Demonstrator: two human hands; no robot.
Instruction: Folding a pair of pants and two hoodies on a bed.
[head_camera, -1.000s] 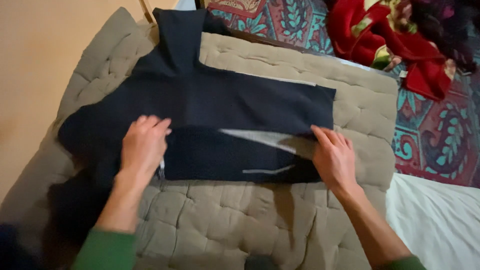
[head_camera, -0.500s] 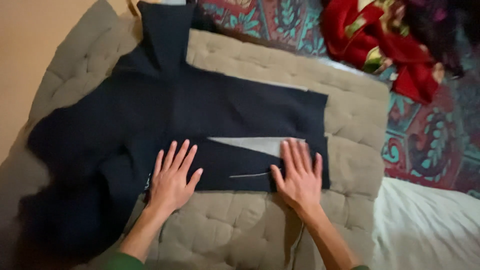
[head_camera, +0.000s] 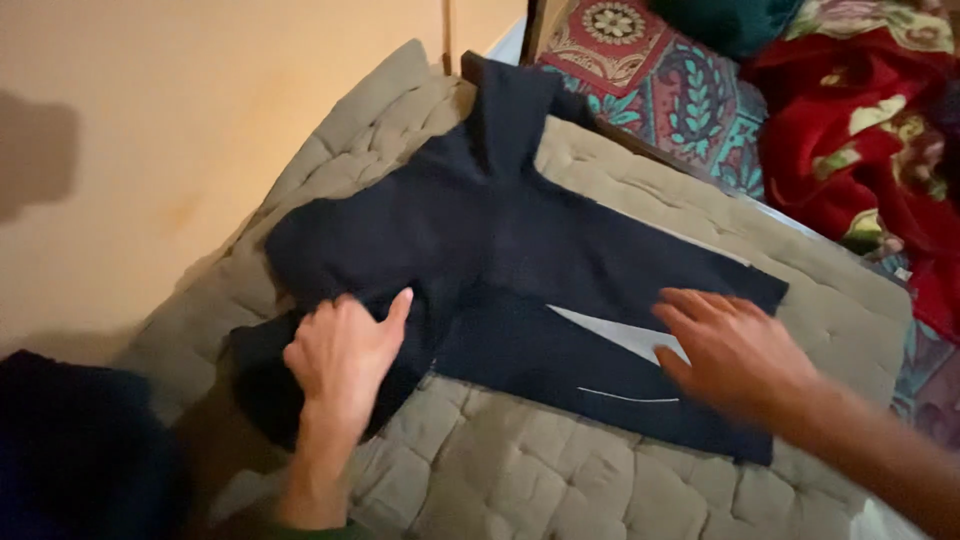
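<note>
Dark navy garment (head_camera: 520, 250): lies flat across the quilted grey cushion (head_camera: 600, 480), collar toward the far end. My left hand (head_camera: 345, 350): loosely curled, resting on its near sleeve, gripping nothing. My right hand (head_camera: 735, 350): open, fingers spread, on its hem.

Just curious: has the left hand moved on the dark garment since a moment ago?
Yes. The left hand slid outward from beside the white patch toward the garment's sleeve.
</note>
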